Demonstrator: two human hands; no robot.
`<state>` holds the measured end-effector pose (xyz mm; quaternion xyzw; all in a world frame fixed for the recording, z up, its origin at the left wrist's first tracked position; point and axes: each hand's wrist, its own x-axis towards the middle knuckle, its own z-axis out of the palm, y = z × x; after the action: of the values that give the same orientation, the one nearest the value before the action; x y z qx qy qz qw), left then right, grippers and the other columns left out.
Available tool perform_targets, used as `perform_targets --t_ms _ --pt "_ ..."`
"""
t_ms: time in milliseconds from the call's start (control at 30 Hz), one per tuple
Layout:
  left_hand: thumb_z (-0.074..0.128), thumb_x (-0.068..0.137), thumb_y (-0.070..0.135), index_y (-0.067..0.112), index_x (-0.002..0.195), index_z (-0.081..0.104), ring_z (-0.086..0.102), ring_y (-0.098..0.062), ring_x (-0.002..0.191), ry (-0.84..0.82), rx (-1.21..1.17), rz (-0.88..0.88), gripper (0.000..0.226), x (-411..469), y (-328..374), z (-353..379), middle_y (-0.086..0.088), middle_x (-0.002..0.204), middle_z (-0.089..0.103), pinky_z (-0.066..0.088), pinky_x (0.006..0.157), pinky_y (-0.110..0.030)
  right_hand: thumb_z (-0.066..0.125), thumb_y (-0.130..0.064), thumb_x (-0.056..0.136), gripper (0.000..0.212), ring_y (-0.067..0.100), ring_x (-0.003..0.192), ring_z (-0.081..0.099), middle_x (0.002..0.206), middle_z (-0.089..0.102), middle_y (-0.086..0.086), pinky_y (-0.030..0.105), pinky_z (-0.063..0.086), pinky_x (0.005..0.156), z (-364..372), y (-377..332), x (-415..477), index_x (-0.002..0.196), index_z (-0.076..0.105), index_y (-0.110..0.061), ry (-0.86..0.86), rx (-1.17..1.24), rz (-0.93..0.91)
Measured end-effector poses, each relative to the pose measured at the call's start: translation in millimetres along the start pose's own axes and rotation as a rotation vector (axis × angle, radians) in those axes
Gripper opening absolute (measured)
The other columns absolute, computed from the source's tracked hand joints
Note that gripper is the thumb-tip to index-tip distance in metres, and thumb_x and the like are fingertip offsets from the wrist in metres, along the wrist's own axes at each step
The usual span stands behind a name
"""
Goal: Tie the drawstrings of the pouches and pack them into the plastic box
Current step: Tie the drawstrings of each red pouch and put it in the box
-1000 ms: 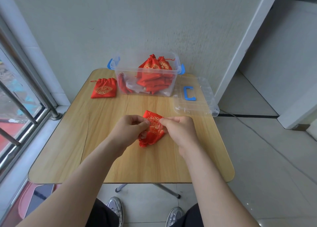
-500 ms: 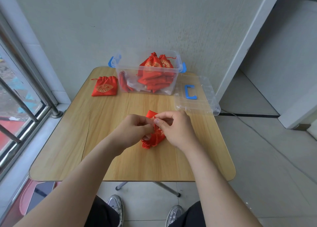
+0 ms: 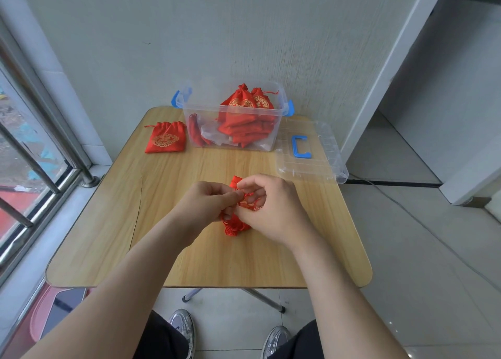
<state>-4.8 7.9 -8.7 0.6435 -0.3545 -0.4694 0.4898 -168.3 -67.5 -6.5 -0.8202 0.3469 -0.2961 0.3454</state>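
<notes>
One folding table (image 3: 108, 223): pale wood-grain laminate top, smooth, corners rounded, a thin dark crack line on the 9 o'clock side.

Plastic box (image 3: 189, 109) at 12 o'clock on the top: clear, straight-walled, rectangular, with blue latches on its two short ends. It stands open.

Lid (image 3: 325, 152) at 2 o'clock, lying flat just beside the box: clear ribbed plastic, one corner overhanging the table edge. A blue C-shaped handle (image 3: 301, 147) sits on it.

Packed pouches (image 3: 244, 114): a heap of glossy red satin with gold embroidery, mouths gathered, piled in the box's right half and rising above its rim.

Loose pouch (image 3: 166, 141) at 11 o'clock, flat on the table: same red satin, a gold round motif, top ruffled.

Held pouch (image 3: 234, 227) at table centre: crumpled red satin, its lower end touching the wood, most of it hidden by the hands.

Left hand (image 3: 206, 201): fingers curled, thumb and forefinger pinching the pouch's upper part.

Right hand (image 3: 273, 212): knuckles up, fingers bent round the same cloth, fingertips meeting the left hand's. Whether a knot is formed cannot be told.
</notes>
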Motion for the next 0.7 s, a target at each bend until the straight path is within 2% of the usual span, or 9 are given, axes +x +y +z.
perform_targets --t_ms 100,233,333,367,433,500,600,633,700 --pt "0.070 0.101 0.018 -0.009 0.099 0.073 0.059 -0.025 0.077 -0.034 -0.008 -0.028 0.027 -2.1 3.7 -0.8 -0.014 0.081 0.063 0.055 0.081 -0.037 0.088 -0.018 0.082 0.020 0.004 0.077 0.064 0.086 0.069 -0.013 0.013 0.051 0.070 0.5 -1.2 2.3 0.100 0.083 -0.025 0.050 -0.083 -0.066" --pt "0.063 0.097 0.008 -0.009 0.096 0.073 0.056 -0.025 0.079 -0.093 -0.078 -0.065 0.021 -4.0 6.9 -2.6 -0.013 0.084 0.058 0.054 0.081 -0.037 0.082 -0.018 0.090 0.011 0.013 0.077 0.061 0.083 0.067 -0.005 0.032 0.054 0.074 2.2 2.3 7.2 0.099 0.085 -0.023 0.037 -0.205 -0.133" --pt "0.063 0.091 0.003 -0.012 0.102 0.072 0.058 -0.026 0.082 -0.091 0.000 -0.042 0.020 -4.7 4.9 -3.9 -0.014 0.084 0.060 0.054 0.084 -0.038 0.076 -0.017 0.096 0.013 0.018 0.085 0.064 0.089 0.067 0.000 0.035 0.055 0.078 3.2 4.0 7.9 0.105 0.085 -0.021 0.033 -0.292 -0.127" --pt "0.066 0.086 -0.002 -0.007 0.105 0.073 0.060 -0.026 0.083 -0.072 0.020 -0.027 0.021 -5.7 4.5 -3.4 -0.014 0.089 0.063 0.056 0.084 -0.038 0.073 -0.017 0.099 0.014 0.018 0.087 0.065 0.092 0.066 0.000 0.034 0.055 0.079 2.8 3.7 7.9 0.107 0.084 -0.019 0.026 -0.322 -0.110" --pt "0.074 0.076 -0.009 0.007 0.110 0.074 0.067 -0.025 0.082 0.020 0.028 -0.016 0.037 -6.0 3.4 -1.6 -0.012 0.102 0.066 0.060 0.081 -0.040 0.067 -0.017 0.103 0.015 0.019 0.092 0.064 0.098 0.064 0.002 0.033 0.054 0.083 2.3 4.6 7.9 0.108 0.081 -0.016 0.004 -0.367 -0.065" --pt "0.078 0.074 -0.011 0.011 0.104 0.070 0.071 -0.023 0.077 0.125 0.071 0.015 0.038 -8.1 3.8 0.3 -0.008 0.107 0.067 0.061 0.074 -0.039 0.063 -0.018 0.105 0.016 0.019 0.097 0.063 0.103 0.065 0.002 0.033 0.053 0.085 2.7 5.2 7.2 0.107 0.078 -0.014 -0.029 -0.372 0.001" --pt "0.080 0.079 -0.006 0.011 0.081 0.067 0.067 -0.016 0.059 0.243 0.237 0.057 0.022 -7.0 0.9 1.0 -0.006 0.078 0.076 0.050 0.052 -0.027 0.061 -0.016 0.106 0.019 0.016 0.095 0.062 0.101 0.071 0.001 0.027 0.049 0.078 2.6 5.3 5.1 0.099 0.077 -0.010 -0.070 -0.301 0.130" --pt "0.081 0.080 -0.004 0.012 0.076 0.070 0.065 -0.013 0.055 0.284 0.294 0.066 0.020 -6.3 -0.5 0.8 -0.004 0.070 0.077 0.046 0.048 -0.023 0.060 -0.015 0.105 0.021 0.017 0.090 0.063 0.096 0.072 0.000 0.023 0.049 0.071 1.3 6.4 5.3 0.095 0.077 -0.008 -0.082 -0.249 0.182" --pt "0.080 0.082 -0.001 0.016 0.073 0.077 0.066 -0.006 0.054 0.342 0.351 0.095 0.020 -6.2 -1.8 0.4 0.000 0.068 0.077 0.046 0.046 -0.017 0.060 -0.016 0.105 0.024 0.012 0.080 0.063 0.086 0.069 -0.006 0.010 0.043 0.058 -2.1 7.4 5.8 0.092 0.077 -0.006 -0.109 -0.145 0.282"
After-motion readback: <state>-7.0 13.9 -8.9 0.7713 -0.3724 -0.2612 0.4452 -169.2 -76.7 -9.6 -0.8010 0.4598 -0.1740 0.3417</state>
